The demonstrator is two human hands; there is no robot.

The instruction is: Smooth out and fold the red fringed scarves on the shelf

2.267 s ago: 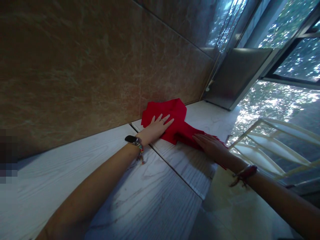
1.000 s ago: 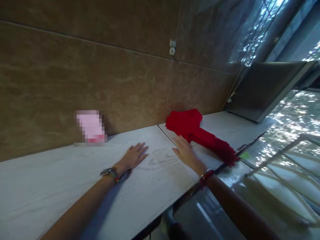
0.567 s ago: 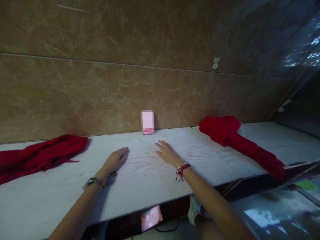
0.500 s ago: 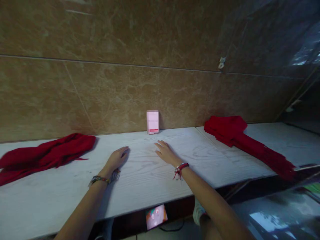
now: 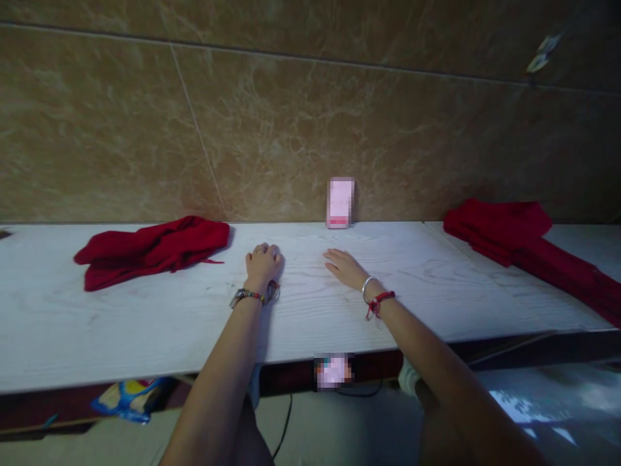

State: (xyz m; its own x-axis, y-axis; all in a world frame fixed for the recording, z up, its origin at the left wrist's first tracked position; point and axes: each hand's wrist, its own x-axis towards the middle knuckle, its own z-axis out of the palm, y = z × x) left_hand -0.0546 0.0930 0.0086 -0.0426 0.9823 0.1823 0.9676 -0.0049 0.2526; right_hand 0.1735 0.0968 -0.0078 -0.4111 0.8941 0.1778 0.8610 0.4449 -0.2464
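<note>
The right red cloth (image 5: 499,226) lies at the right side of the frame, its bunched broad part close to the wall and its narrow strip slanting down until the frame edge cuts it off. Two seconds ago both hands were flat on it; now neither touches it, so the handling of that piece is paused or over, which one I cannot tell. Its general shape looks the same.

The left red cloth (image 5: 155,249), folded lengthwise and rumpled, is now wholly in view left of centre, where half a second ago the left edge cropped it. It too lies untouched.

Between them, both hands rest on the pale counter (image 5: 301,330). The left hand (image 5: 264,262) is the nearer to a cloth; its fingers, straighter a second ago, are bent under, tips hidden, so whether they are clenched I cannot tell. The right hand (image 5: 345,268) has its fingers extended and released, holding nothing.

Just beyond, a blurred pink rectangle (image 5: 341,200) stands against the brown wall (image 5: 291,129). Below the front edge, at lower left, lies a blue-and-yellow packet (image 5: 130,398).
</note>
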